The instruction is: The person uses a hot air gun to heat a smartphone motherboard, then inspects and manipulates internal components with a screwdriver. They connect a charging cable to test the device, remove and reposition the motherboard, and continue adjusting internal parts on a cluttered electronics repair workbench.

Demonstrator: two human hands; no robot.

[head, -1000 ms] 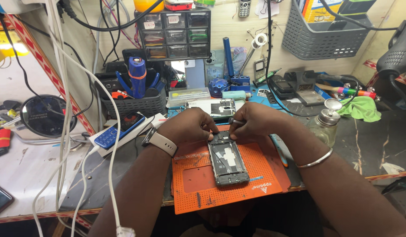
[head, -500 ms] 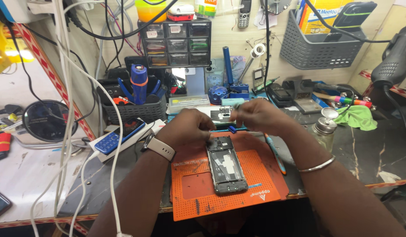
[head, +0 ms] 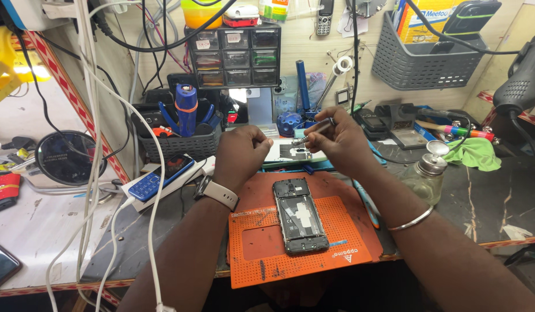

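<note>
An opened smartphone (head: 299, 215) with its back cover off lies lengthwise on an orange work mat (head: 261, 254). My hands are raised above its far end. My right hand (head: 334, 137) grips a thin metal tool, a tweezer or small screwdriver (head: 318, 126), tip pointing down to the left. My left hand (head: 239, 153), smartwatch on the wrist, is curled loosely with its fingertips close to that tip; whether it pinches a small part I cannot tell. Behind the hands lies a white phone back cover (head: 287, 152).
A glass bottle with a metal cap (head: 426, 172) stands right of the mat beside a green cloth (head: 475, 153). A blue keypad phone (head: 154, 180) rests on a white power strip at left. A black tool basket (head: 178, 141), drawer cabinet (head: 232, 55) and white cables (head: 91, 144) crowd the back left.
Both hands have lifted off the phone's top end and moved away toward the back of the bench. The right hand now holds the metal tool up. The phone lies fully uncovered.
</note>
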